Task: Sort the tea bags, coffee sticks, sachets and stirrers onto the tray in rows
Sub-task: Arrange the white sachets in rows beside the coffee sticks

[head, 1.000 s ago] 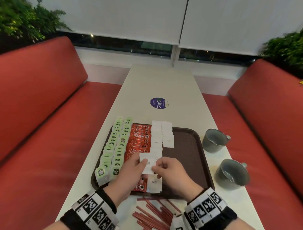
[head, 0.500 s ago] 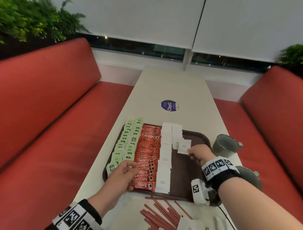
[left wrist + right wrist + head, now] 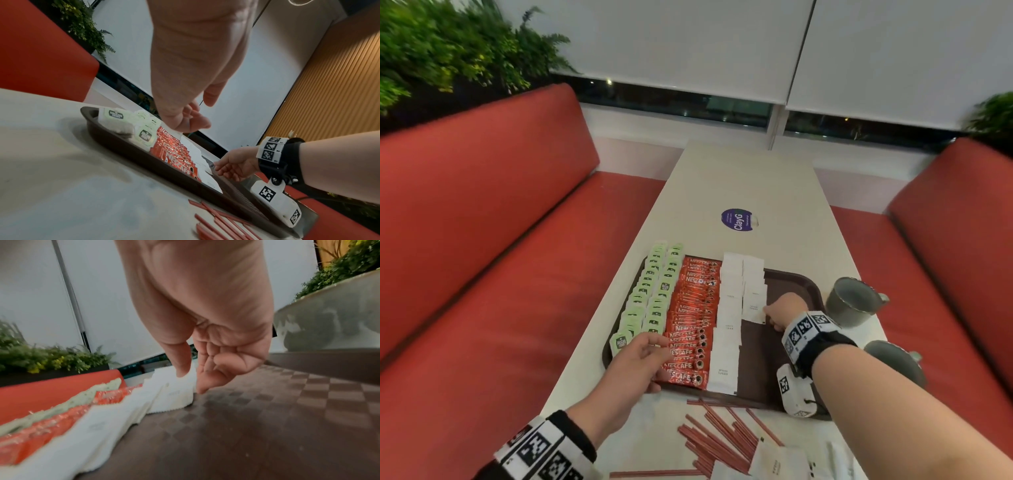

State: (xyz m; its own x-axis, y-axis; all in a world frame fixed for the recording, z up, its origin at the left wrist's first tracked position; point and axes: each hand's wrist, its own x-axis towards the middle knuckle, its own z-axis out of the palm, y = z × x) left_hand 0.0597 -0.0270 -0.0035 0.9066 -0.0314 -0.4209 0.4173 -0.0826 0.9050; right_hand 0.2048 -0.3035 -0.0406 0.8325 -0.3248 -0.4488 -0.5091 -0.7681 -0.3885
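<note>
**Rows fill a café tray as two hands work its edges**

A dark brown tray (image 3: 796, 284) sits on a pale table (image 3: 750, 185) between red benches, its left half packed in rows. Two rows of green tea bags (image 3: 650, 294) line the left side, a row of red coffee sticks (image 3: 693, 318) runs beside them, then a full row of white sachets (image 3: 727, 339) and a shorter second row next to it; the tray's right part shows bare, checkered floor. Red stirrers (image 3: 717, 435) lie loose on the table just in front of the tray, with a few more sachets near them.

The right hand (image 3: 784, 310) reaches over the tray to the nearest sachet of the short row, thumb and forefinger at its right edge and the other fingers curled in; whether they pinch it or only touch it cannot be told. The left hand (image 3: 633, 363) hovers above the tray's near-left corner, over the tea bags and coffee sticks, fingers loosely bent and holding nothing. Two grey cups (image 3: 854, 301) stand on the table right of the tray.
</note>
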